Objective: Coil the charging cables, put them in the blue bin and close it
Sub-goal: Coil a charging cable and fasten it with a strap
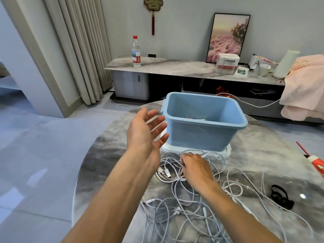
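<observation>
Cables (201, 206) are lying tangled across the tabletop's (112, 174) near half, in front of the blue bin (203, 127), which is sitting uncovered on its white lid (226, 152) toward the far edge. The right hand (196, 168) is gripping several strands; the left hand (145, 129) is hovering beside the bin, fingers spread, holding nothing.

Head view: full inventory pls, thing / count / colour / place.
blue bin: 1, light blue, open, table centre
lid: 1, white, under the bin
charging cables: several, count unclear, white, tangled on table front
table: 1, grey marble
black strap: 1, table right
red-and-white tube: 1, table right edge
water bottle: 1, clear, red cap, sideboard
framed picture: 1, pink, against wall
pink cloth: 1, far right
left hand: open, raised beside bin
right hand: grips cables
</observation>
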The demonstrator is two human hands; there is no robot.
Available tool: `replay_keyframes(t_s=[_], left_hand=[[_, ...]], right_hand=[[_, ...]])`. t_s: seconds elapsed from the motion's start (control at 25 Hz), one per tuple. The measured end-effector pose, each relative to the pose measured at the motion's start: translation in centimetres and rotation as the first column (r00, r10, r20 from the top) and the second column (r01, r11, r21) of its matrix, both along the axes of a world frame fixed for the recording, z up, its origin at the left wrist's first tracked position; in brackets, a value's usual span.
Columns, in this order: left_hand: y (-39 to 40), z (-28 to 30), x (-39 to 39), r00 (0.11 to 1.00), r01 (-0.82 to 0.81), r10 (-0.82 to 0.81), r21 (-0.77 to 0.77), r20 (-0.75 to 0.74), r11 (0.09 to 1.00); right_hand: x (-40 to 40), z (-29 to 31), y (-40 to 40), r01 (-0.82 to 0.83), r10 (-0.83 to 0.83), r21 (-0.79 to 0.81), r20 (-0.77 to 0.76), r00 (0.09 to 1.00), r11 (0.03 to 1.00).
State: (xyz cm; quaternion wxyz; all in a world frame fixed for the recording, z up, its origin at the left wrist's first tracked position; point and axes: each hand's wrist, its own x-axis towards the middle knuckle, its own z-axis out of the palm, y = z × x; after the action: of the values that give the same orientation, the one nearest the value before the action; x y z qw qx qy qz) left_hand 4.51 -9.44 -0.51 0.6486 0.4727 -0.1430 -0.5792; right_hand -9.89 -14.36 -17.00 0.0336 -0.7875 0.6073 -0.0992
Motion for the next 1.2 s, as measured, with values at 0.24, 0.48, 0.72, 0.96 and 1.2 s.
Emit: replay_keyframes(t_s=[0.24, 0.48, 0.72, 0.96, 1.2], left_hand=[[0.2, 0.1, -0.3, 0.998, 0.052, -0.051, -0.02, 0.025, 0.998], [0.9, -1.7, -2.5, 0.31, 0.529, -0.161, -0.03, 0.937, 0.848], [-0.1, -4.6, -2.2, -0.104, 0.41, 0.042, 0.004, 0.994, 0.912], [1.5, -2.3, -4.8, 0.641, 0.693, -0.421, -0.246, 0.642, 0.678], [2.2, -0.1, -3.4, 0.781, 0.619, -0.583, -0.409, 0.225, 0.671]], right_hand=[[-1.7, 3.6, 0.9, -0.119, 0.123, -0.096, 0.042, 0.991, 0.988], [-6.4, 10.3, 2.9, -0.2, 0.285, -0.268, 0.33, 0.9, 0.942], [-9.3, 13.3, 3.8, 0.1, 0.201, -0.357, 0.711, 0.674, 0.929], [-8.8, 13.8, 4.3, -0.072, 0.33, -0.373, 0.695, 0.638, 0.925], [-8.8, 14.2, 4.7, -0.191, 0.466, -0.532, 0.449, 0.762, 0.825]])
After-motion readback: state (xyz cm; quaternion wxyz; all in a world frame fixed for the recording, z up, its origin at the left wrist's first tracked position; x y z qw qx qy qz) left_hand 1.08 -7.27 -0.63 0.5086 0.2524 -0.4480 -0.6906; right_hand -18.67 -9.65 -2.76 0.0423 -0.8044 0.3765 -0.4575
